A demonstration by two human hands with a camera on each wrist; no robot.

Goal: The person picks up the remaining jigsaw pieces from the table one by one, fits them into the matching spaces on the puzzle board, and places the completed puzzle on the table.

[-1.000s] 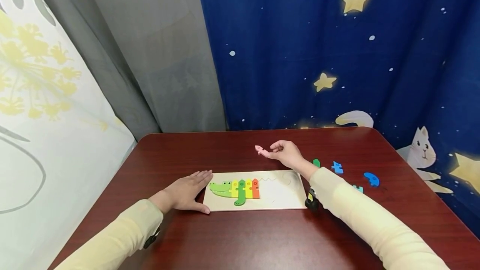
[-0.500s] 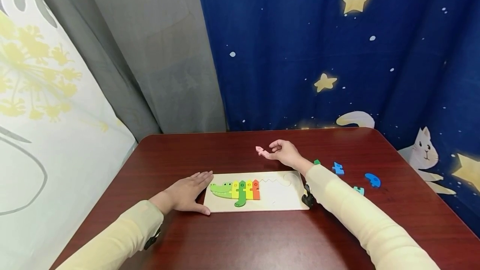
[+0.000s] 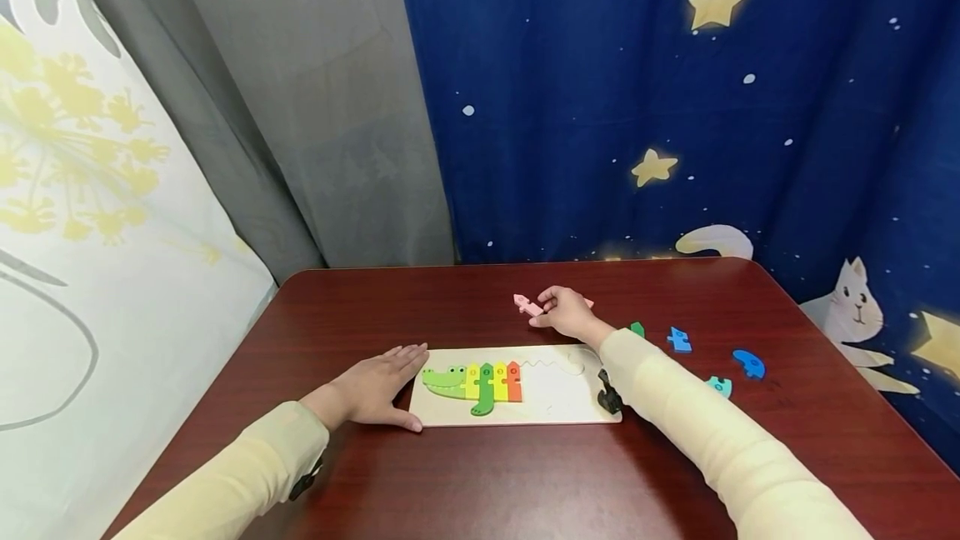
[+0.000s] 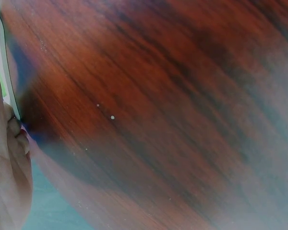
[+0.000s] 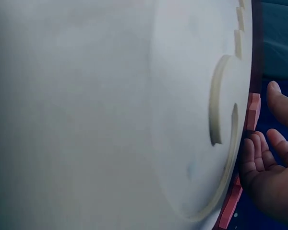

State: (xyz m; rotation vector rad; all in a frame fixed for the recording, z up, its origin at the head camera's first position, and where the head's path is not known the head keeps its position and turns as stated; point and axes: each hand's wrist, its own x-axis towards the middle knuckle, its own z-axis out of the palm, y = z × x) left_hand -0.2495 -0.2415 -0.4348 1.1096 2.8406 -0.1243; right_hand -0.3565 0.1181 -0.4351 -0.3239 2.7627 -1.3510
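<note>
My left hand (image 3: 372, 386) lies with straight fingers over the left end of a pale wooden puzzle board (image 3: 570, 398). Set in the board is part of a crocodile: a green head (image 3: 446, 382), then yellow, green (image 3: 485, 390) and yellow pieces, and an orange-red one (image 3: 513, 382). Beyond the board's far edge, my right hand (image 3: 567, 312) has its thumb and fingers apart beside a pink puzzle piece (image 3: 527, 305). A second pink piece (image 5: 230, 203) lies on its other side, mostly hidden by the hand in the head view. The left wrist view shows mainly tabletop.
Right of the board lie loose puzzle pieces: a green one (image 3: 637, 328) partly behind the right forearm, a blue one (image 3: 679, 340), a curved blue one (image 3: 748, 363) and a teal one (image 3: 720, 387). All rest on the dark red table (image 3: 465, 482). Curtains hang behind it.
My right hand has shifted slightly and its forearm has swung left over the board's right end. A second pink piece now shows right of that hand. The left hand has stayed still.
</note>
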